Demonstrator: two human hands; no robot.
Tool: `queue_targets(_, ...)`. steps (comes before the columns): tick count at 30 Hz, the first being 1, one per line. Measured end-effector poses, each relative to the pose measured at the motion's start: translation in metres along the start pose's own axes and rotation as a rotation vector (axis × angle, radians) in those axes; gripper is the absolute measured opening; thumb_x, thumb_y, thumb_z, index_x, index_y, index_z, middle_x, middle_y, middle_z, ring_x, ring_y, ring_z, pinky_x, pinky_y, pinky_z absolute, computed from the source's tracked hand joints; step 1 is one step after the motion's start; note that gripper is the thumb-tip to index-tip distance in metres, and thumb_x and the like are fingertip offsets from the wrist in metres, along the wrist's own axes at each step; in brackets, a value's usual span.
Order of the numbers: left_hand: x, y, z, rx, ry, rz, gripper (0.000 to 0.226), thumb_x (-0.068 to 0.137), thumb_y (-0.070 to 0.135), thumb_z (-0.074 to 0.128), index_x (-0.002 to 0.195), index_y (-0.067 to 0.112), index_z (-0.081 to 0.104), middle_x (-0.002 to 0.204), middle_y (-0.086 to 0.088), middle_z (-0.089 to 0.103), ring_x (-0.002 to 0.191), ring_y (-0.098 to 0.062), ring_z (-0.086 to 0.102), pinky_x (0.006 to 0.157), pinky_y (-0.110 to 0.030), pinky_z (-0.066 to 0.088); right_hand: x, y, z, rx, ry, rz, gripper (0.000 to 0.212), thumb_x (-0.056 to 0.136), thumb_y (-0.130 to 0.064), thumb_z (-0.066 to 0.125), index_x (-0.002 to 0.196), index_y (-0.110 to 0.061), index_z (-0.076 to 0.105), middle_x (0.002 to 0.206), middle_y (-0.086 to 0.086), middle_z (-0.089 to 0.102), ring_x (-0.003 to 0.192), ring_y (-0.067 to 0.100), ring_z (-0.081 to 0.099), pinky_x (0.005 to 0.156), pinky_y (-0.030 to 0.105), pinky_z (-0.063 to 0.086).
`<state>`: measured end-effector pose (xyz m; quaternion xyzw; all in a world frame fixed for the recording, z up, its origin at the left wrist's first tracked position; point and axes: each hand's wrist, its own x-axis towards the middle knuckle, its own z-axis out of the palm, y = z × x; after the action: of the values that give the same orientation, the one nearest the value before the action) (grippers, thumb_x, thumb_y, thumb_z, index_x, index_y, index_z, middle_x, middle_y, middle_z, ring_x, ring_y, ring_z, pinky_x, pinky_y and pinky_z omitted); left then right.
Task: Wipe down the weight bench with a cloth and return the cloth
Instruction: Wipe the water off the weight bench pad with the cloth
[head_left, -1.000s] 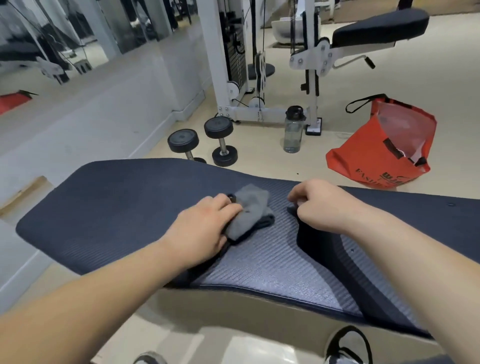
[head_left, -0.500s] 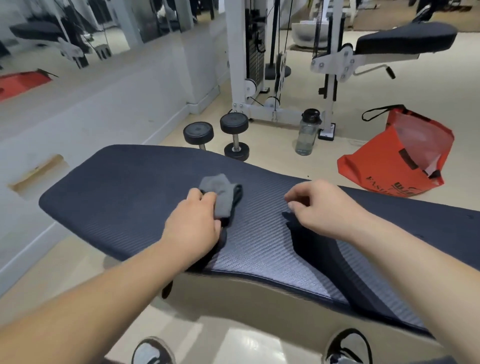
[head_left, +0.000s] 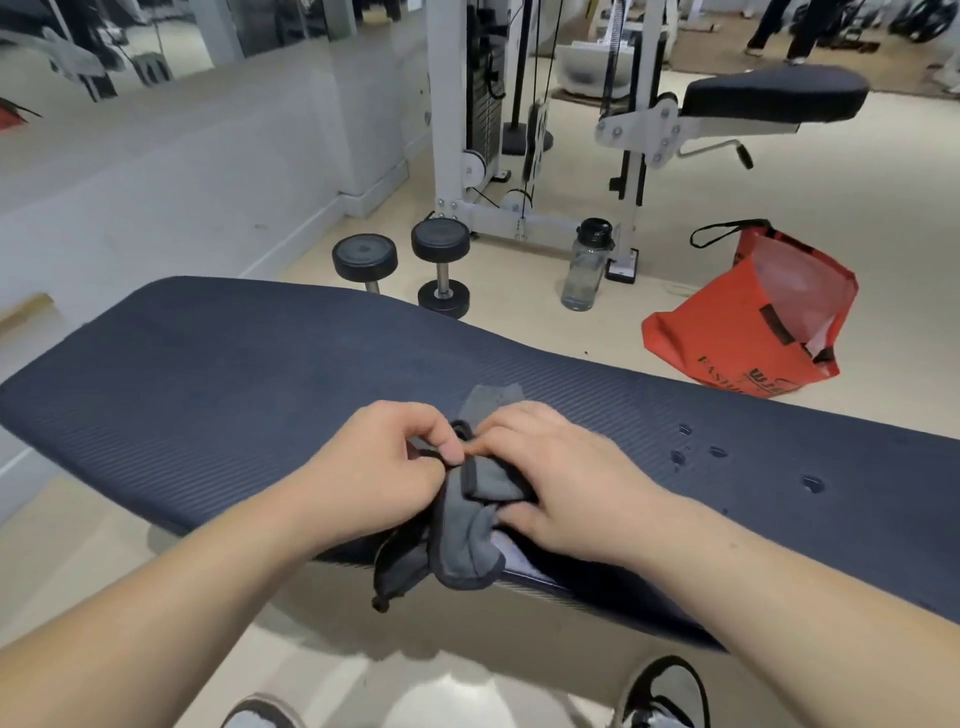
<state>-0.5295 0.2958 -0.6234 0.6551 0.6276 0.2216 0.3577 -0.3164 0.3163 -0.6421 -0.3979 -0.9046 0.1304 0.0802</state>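
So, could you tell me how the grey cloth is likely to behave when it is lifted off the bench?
Probably floppy: the cloth sags in folds over the bench edge, one corner dangling. Likely light: the left hand holds it with just a pinch. Possibly damp, given the droplets on the bench nearby.

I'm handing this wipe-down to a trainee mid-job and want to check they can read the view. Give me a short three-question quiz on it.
1. True or false: only the left hand grips the cloth; the right hand is off it.
2. The water drops on the bench lie: A) to the person's left of the hands, B) to the person's right of the hands, C) under the cloth.
3. What stands on the floor between the dumbbells and the red bag?
Key: 1 false, both hands grip it. 2 B. 3 the water bottle.
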Motion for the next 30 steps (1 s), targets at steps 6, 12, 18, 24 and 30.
queue_targets(6, 0.007, -0.004, -0.001, 0.231, 0.173, 0.162, 0.025, 0.080, 0.007, 0.055, 0.083, 0.030, 0.065, 0.088, 0.016, 0.060, 0.071, 0.006, 0.053, 0.069, -0.024, 0.042, 0.012, 0.048, -0.017, -0.095, 0.088, 0.400, 0.044, 0.082, -0.015, 0.058, 0.124, -0.027, 0.058, 0.130, -0.005, 0.056, 0.127, 0.025, 0.049, 0.095, 0.038, 0.050)
queue_targets(12, 0.004, 0.012, 0.004, 0.269, -0.024, 0.221, 0.065, 0.079, 0.053, 0.067, 0.139, 0.037, 0.048, 0.131, 0.022, 0.046, 0.118, 0.003, 0.047, 0.098, -0.027, 0.044, 0.009, 0.032, -0.015, -0.075, 0.004, 0.353, 0.039, 0.077, -0.033, 0.065, 0.116, -0.036, 0.062, 0.115, -0.013, 0.054, 0.114, 0.022, 0.045, 0.091, 0.044, 0.052)
queue_targets(18, 0.000, 0.037, 0.047, 0.581, -0.080, 0.262, 0.066, 0.078, 0.059, 0.065, 0.135, 0.040, 0.038, 0.125, 0.005, 0.037, 0.119, -0.018, 0.040, 0.084, -0.038, 0.051, -0.027, 0.023, -0.055, 0.441, -0.271, 0.394, 0.058, 0.080, -0.020, 0.084, 0.135, -0.029, 0.065, 0.130, -0.019, 0.066, 0.123, -0.003, 0.058, 0.109, 0.018, 0.040)
queue_targets(24, -0.012, 0.072, 0.100, 0.826, -0.058, 0.270, 0.054, 0.085, 0.024, 0.068, 0.132, 0.013, 0.044, 0.124, -0.008, 0.033, 0.113, -0.025, 0.037, 0.066, -0.031, 0.037, -0.082, 0.057, -0.071, 0.284, 0.164, 0.712, 0.030, 0.096, -0.015, 0.063, 0.125, -0.023, 0.071, 0.119, -0.013, 0.070, 0.114, 0.003, 0.061, 0.104, 0.023, 0.046)
queue_targets(30, 0.035, 0.070, 0.097, 0.659, 0.004, 0.302, 0.051, 0.086, 0.037, 0.058, 0.134, 0.025, 0.048, 0.126, -0.003, 0.032, 0.118, -0.027, 0.038, 0.077, -0.041, 0.053, -0.119, 0.090, -0.071, 0.218, 0.171, 0.836, 0.044, 0.095, -0.016, 0.062, 0.138, -0.023, 0.061, 0.141, -0.008, 0.062, 0.132, 0.010, 0.054, 0.099, 0.015, 0.032)
